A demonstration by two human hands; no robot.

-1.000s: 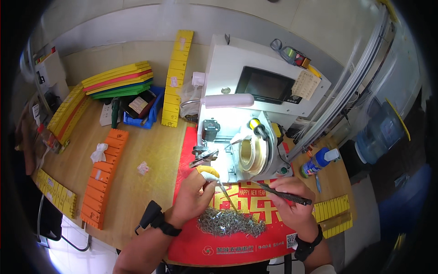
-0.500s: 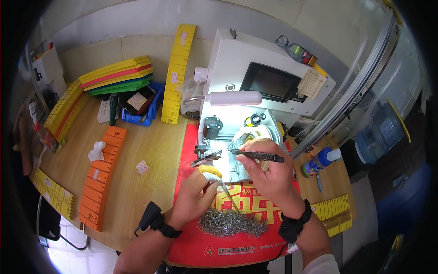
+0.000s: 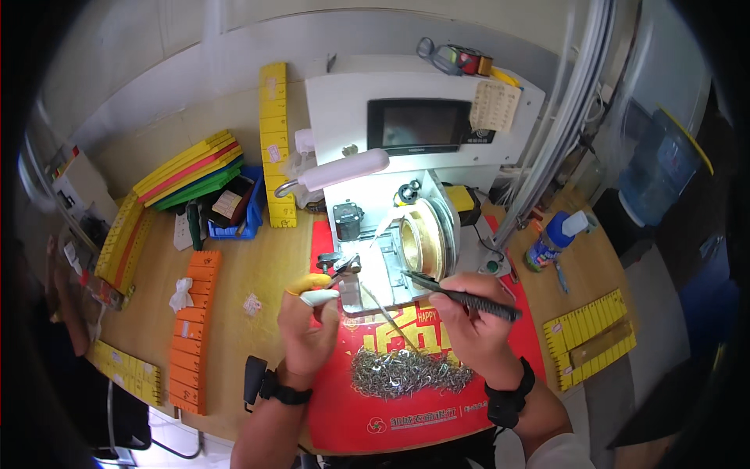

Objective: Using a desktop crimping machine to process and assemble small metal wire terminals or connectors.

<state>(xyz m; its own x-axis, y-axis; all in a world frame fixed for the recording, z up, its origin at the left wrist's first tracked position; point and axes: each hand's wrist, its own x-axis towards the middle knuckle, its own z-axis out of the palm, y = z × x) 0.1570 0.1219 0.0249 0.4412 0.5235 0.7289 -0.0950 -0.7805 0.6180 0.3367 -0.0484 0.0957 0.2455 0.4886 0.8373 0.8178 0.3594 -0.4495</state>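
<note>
My right hand [image 3: 476, 324] is closed round slim black tweezers [image 3: 469, 302]; their pointed tip is beside the spool [image 3: 422, 244] on the white machine. My left hand [image 3: 308, 336], with yellow and white covers on its fingers, is pinched just below a small metal clamp [image 3: 345, 264] on the machine. Whatever sits between those fingertips is too small to make out. A thin rod [image 3: 391, 319] slants from the machine down to a heap of small bent metal hooks [image 3: 406, 373] on the red mat [image 3: 367, 434].
A pale lamp [image 3: 344, 170] hangs over the machine below its dark screen [image 3: 414, 127]. An orange notched board [image 3: 193, 344] lies on the left. Beyond it, stacked coloured boards [image 3: 191, 168] rest by a blue bin [image 3: 248, 219]. A blue bottle [image 3: 547, 242] stands on the right.
My view has shifted. My right hand has drawn the tweezers back from the clamp toward the right and nearer me. My left hand has swung upright, its fingertips raised toward the clamp.
</note>
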